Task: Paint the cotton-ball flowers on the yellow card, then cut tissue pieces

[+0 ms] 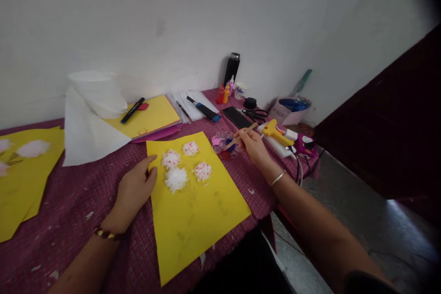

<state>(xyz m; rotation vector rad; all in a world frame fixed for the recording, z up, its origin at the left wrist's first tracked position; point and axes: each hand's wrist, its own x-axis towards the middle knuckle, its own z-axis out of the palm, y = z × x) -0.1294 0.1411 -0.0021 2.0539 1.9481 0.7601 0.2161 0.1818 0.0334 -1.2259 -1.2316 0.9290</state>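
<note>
A yellow sheet of paper (203, 211) lies in front of me with several crumpled white tissue flowers (176, 179) on it. Most of the flowers carry red-pink specks; the lowest is plain white. Faint leaf and stem marks show below them. My left hand (136, 188) rests at the sheet's left edge, thumb and forefinger apart, holding nothing. In my right hand (253, 144) a flat wooden stick (236, 139) is pinched. Its lower end is over a clear paint palette (217, 146) with pink, blue and red paint, though I cannot tell whether it touches.
Behind the sheet lie a utility knife (204, 109), a marker (132, 110) and white tissue paper (89, 124). To the right are a phone (237, 118), scissors (255, 114), a yellow glue gun (275, 132) and cords. Paint bottles (226, 93) stand near a black flask (232, 68).
</note>
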